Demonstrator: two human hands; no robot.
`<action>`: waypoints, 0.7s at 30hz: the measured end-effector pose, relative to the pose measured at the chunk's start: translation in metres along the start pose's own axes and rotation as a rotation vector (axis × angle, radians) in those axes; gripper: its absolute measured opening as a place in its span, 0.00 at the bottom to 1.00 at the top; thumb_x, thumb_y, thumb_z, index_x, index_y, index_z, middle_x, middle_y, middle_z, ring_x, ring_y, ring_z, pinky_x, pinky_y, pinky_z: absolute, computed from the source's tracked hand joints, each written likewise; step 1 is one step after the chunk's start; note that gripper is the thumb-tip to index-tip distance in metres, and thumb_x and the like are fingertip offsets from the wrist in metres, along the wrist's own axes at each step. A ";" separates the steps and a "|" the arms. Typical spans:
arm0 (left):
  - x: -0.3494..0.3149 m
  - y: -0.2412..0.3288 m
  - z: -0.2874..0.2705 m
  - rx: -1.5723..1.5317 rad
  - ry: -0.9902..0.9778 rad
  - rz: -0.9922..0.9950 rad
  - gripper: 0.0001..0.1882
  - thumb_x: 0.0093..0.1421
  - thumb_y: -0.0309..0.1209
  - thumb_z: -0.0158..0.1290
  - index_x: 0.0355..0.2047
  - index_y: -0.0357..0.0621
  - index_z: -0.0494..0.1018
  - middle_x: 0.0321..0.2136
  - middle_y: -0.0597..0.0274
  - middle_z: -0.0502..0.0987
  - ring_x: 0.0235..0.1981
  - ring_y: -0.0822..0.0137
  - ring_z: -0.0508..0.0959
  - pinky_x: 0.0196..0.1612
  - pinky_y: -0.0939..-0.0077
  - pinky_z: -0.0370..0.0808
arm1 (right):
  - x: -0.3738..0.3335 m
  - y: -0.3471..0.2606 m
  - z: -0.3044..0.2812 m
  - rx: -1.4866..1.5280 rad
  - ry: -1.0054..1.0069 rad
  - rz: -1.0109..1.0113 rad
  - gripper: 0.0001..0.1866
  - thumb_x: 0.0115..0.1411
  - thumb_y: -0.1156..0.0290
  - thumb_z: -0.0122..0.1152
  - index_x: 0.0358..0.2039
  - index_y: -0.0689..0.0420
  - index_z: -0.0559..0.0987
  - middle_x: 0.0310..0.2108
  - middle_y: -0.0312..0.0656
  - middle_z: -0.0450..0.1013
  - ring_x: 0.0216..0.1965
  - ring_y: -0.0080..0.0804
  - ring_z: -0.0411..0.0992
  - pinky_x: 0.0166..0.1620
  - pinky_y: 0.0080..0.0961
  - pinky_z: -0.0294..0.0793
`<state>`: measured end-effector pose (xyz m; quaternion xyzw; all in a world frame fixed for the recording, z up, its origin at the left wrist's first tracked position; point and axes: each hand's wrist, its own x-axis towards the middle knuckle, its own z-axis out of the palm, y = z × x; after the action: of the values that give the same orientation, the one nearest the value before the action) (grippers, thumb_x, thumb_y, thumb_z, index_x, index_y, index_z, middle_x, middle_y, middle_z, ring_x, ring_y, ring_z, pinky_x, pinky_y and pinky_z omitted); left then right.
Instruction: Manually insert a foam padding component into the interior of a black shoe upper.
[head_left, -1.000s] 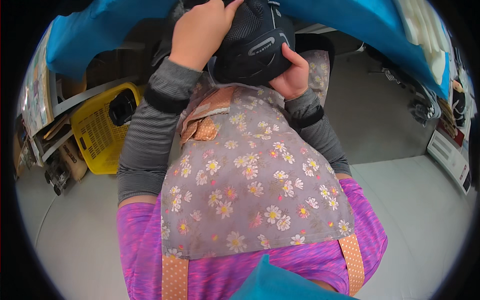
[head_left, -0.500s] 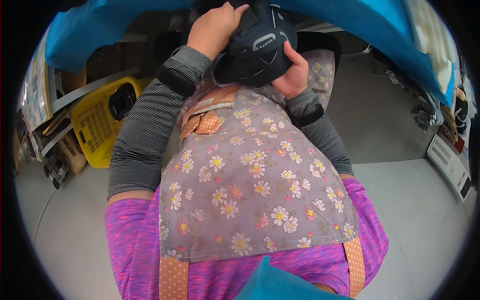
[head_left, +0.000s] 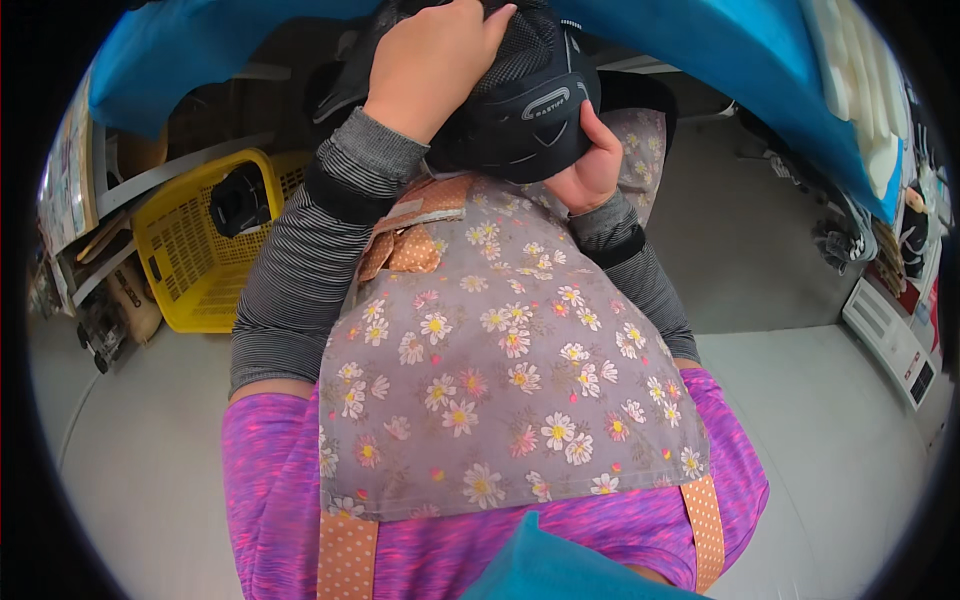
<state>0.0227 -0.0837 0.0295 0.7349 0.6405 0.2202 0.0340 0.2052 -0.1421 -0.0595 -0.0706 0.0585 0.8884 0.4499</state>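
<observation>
I hold a black padded mesh piece (head_left: 515,125) with grey trim above my lap; its exact kind does not show. My left hand (head_left: 430,65) is closed over its upper left part, thumb pointing right and fingertips mostly hidden. On the lower right side, my right hand (head_left: 590,160) grips the edge, its thumb pressed up along the front and the other fingers behind. Beneath lies my grey flowered apron (head_left: 520,350), with an orange dotted trim (head_left: 415,250) beside the black piece.
A yellow perforated basket (head_left: 185,285) stands at the left with a black item (head_left: 240,200) in it. Blue cloth (head_left: 720,45) covers the work surface ahead. Pale padded strips (head_left: 865,90) lie on its right side. A white panel-like unit (head_left: 890,345) is at the far right.
The black piece has shifted slightly down, showing more mesh at its top. My left hand has moved slightly up and right; my right hand has dropped a little.
</observation>
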 end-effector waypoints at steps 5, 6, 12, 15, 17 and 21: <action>-0.006 -0.011 0.009 0.056 -0.007 -0.053 0.20 0.60 0.42 0.48 0.18 0.39 0.68 0.13 0.46 0.71 0.16 0.50 0.74 0.18 0.61 0.71 | 0.015 0.006 -0.002 -0.198 0.182 -0.057 0.27 0.64 0.59 0.39 0.57 0.66 0.61 0.57 0.52 0.61 0.58 0.47 0.60 0.61 0.44 0.56; -0.006 -0.011 0.010 0.062 0.003 -0.079 0.20 0.60 0.42 0.48 0.18 0.39 0.68 0.13 0.46 0.71 0.16 0.50 0.74 0.18 0.61 0.71 | 0.019 0.005 -0.007 -0.162 0.148 -0.013 0.27 0.64 0.58 0.39 0.57 0.65 0.61 0.57 0.52 0.61 0.58 0.47 0.60 0.61 0.44 0.56; 0.001 -0.001 -0.010 0.159 0.020 -0.048 0.20 0.59 0.42 0.49 0.18 0.39 0.67 0.13 0.47 0.71 0.16 0.50 0.75 0.18 0.62 0.71 | 0.029 0.018 -0.020 0.163 0.001 0.182 0.29 0.64 0.55 0.38 0.60 0.59 0.58 0.60 0.52 0.57 0.60 0.49 0.57 0.62 0.49 0.52; 0.006 0.005 -0.022 0.165 0.042 -0.033 0.19 0.59 0.41 0.49 0.18 0.40 0.67 0.13 0.47 0.72 0.16 0.51 0.75 0.19 0.63 0.71 | 0.023 0.021 -0.010 0.146 0.019 0.122 0.32 0.64 0.51 0.35 0.62 0.60 0.55 0.62 0.53 0.52 0.62 0.52 0.52 0.63 0.53 0.47; 0.009 0.010 -0.024 0.157 0.055 -0.003 0.18 0.58 0.40 0.50 0.18 0.41 0.68 0.13 0.49 0.72 0.16 0.52 0.75 0.19 0.63 0.71 | 0.021 0.023 0.000 -0.101 0.152 0.053 0.32 0.64 0.51 0.35 0.62 0.60 0.55 0.62 0.53 0.53 0.62 0.52 0.52 0.63 0.53 0.47; 0.005 -0.005 0.002 0.132 0.036 0.027 0.17 0.58 0.39 0.50 0.18 0.41 0.68 0.13 0.50 0.72 0.16 0.52 0.75 0.20 0.64 0.71 | 0.023 0.018 -0.018 0.182 0.034 0.111 0.31 0.64 0.51 0.36 0.61 0.60 0.56 0.61 0.53 0.54 0.62 0.52 0.53 0.63 0.52 0.48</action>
<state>0.0189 -0.0778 0.0272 0.7402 0.6440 0.1910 -0.0292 0.1786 -0.1378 -0.0805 -0.0409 0.1503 0.9015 0.4037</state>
